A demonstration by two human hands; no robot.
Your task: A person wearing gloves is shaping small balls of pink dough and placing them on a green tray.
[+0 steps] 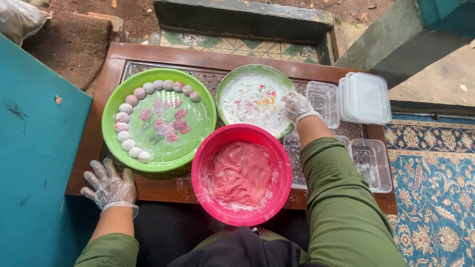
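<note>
My right hand (297, 106), in a thin clear glove, rests with fingers curled on the right rim of a green plate dusted with white flour (232, 106). Whether it holds anything is hidden. My left hand (110, 187), also gloved, lies flat and spread on the near left corner of the low wooden table (163, 52), holding nothing. A pink bowl (241, 174) with pink dough in it sits at the near edge between my arms. A large green tray (159, 119) carries several white and pink dough balls (129, 100) along its left rim.
Clear plastic boxes (372, 163) and a stack of lids (365, 97) stand at the table's right end. A patterned blue carpet (435, 188) lies to the right, a teal surface (34, 163) to the left, tiles and bare soil beyond.
</note>
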